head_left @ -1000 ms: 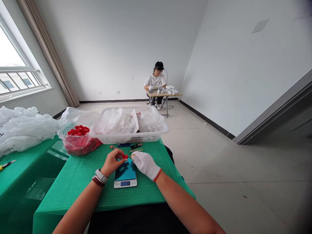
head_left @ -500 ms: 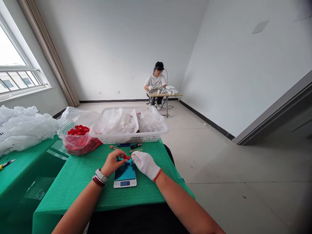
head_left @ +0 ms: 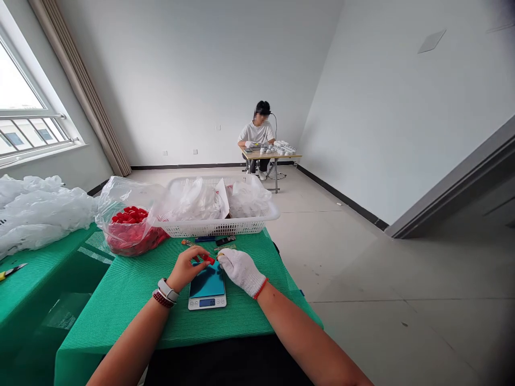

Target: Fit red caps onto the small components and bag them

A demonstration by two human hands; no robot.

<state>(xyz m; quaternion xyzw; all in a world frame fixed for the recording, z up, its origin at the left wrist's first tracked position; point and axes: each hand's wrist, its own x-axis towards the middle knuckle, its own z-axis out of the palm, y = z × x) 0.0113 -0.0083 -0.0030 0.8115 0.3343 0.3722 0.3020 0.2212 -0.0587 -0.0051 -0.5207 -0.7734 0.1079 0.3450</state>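
Observation:
My left hand (head_left: 192, 266), bare, pinches a small red plastic piece (head_left: 208, 259) that looks like a cap. Just right of it, my right hand (head_left: 238, 271) wears a white knitted glove with a red cuff edge; its fingers are closed, with a small yellowish bit at the fingertips that is too small to name. Both hands hover above the far half of a digital scale (head_left: 207, 287), whose blue, shiny plate reflects them. The scale's display appears to read 0.0. A clear plastic bag (head_left: 134, 236) of similar red pieces stands farther left.
A white plastic basket (head_left: 217, 229) filled with clear bags sits at the far table edge. Small flat items, including a dark one (head_left: 225, 241), lie before it. A knife (head_left: 14, 271) rests on the left green surface beside plastic bags (head_left: 44, 214). Another person (head_left: 257, 131) sits at a table beyond.
The red piece has tilted slightly between my left fingers. Both hands otherwise stay almost where they were over the scale.

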